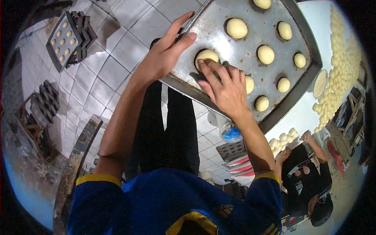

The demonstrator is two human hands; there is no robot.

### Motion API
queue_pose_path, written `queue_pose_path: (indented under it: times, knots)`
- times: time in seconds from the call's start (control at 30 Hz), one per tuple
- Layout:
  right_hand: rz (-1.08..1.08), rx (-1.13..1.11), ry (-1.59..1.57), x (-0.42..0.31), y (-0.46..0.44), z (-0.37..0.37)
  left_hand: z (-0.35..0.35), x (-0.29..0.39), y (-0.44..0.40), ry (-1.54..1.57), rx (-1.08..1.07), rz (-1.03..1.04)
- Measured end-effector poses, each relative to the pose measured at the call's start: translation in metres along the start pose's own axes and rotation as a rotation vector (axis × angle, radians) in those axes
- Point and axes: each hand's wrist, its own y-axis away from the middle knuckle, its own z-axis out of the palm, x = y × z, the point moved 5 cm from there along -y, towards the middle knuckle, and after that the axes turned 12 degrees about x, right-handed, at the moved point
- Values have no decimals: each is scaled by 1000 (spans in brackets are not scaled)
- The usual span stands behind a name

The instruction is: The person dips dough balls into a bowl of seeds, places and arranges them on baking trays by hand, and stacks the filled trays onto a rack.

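A dark-rimmed metal baking tray (244, 51) is tilted in front of me, with several round, pale dough balls (266, 55) spaced out on it. My left hand (164, 56) grips the tray's left edge, its thumb over the rim and the other fingers along the side. Over the tray, my right hand (225, 86) has its fingertips on the dough ball nearest the left edge (207, 56). Its fingers are bent, and the palm hides part of another ball.
A white table (288, 121) at the right bears many dough balls (337, 70) and a round container (320, 83). Another person (303, 176) has both hands by dough balls there. Stacked trays (64, 41) stand on the tiled floor at left. A dark beam (78, 156) is nearby.
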Motion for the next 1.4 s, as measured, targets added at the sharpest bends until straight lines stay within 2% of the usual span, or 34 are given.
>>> queue_pose_path:
  times: [0.03, 0.1, 0.17, 0.23, 0.3, 0.37, 0.43, 0.5, 0.57, 0.6, 0.63, 0.67, 0.7, 0.73, 0.77, 0.8, 0.83, 0.9, 0.97, 1.03, 1.1, 1.2, 1.23, 1.33, 1.4]
  knots:
    - [8, -76, -1, 2, 2, -2, -3, 3, 5, 0, 1, 3]
    - [9, -123, -70, 8, 5, -11, -10, 0, 16, 96, -33, -192]
    - [17, -153, -133, 18, 14, -26, -13, -3, 23, 65, -79, -134]
    - [283, 143, -169, 44, 38, -62, -17, -8, 25, 33, -118, -66]
    - [726, 401, -145, 62, 78, -102, -18, -9, 23, 55, -201, 25]
    - [964, 472, -12, 77, 136, -129, -18, -9, 29, 128, -204, -1]
    - [1188, 320, 114, 91, 207, -143, -18, -7, 36, 190, -151, 40]
    - [1413, 404, -468, 92, 250, -146, -26, 8, 49, 162, -155, 61]
    - [1408, 437, -1031, 72, 243, -156, -36, 27, 66, 255, -144, -22]
    - [1339, 415, -1066, 62, 237, -168, -41, 34, 78, 279, -127, -137]
    - [1406, 395, -1010, 68, 260, -174, -50, 43, 89, 297, -96, -237]
    - [1483, 272, -914, 50, 238, -200, -65, 55, 97, 206, -62, -103]
    - [1493, 245, -929, 55, 249, -205, -80, 66, 109, 111, -15, 36]
    - [1371, 384, -1228, 47, 242, -210, -93, 75, 125, 114, 13, 66]
    - [1367, 416, -1196, 45, 244, -220, -105, 91, 136, 124, 44, 100]
    - [1361, 451, -1220, 58, 250, -217, -118, 123, 146, 174, 67, 36]
    - [1306, 422, -1098, 66, 238, -230, -128, 162, 163, 236, 82, -39]
    - [1080, 444, -1248, 51, 179, -275, -153, 225, 189, 312, 164, -5]
    - [922, 515, -1471, 9, 90, -331, -200, 279, 200, 388, 175, 102]
    - [740, 578, -1471, -7, 7, -363, -245, 340, 205, 516, 211, 152]
    - [619, 615, -1481, -22, -66, -401, -290, 418, 220, 470, 295, 250]
    - [482, 651, -1522, -61, -187, -472, -359, 510, 235, 507, 274, 381]
    - [382, 612, -1528, -78, -230, -496, -393, 530, 235, 368, 377, 409]
    - [391, 493, -1573, -124, -355, -526, -493, 597, 210, 227, 448, 538]
    - [336, 465, -1562, -170, -435, -522, -584, 624, 164, 69, 457, 467]
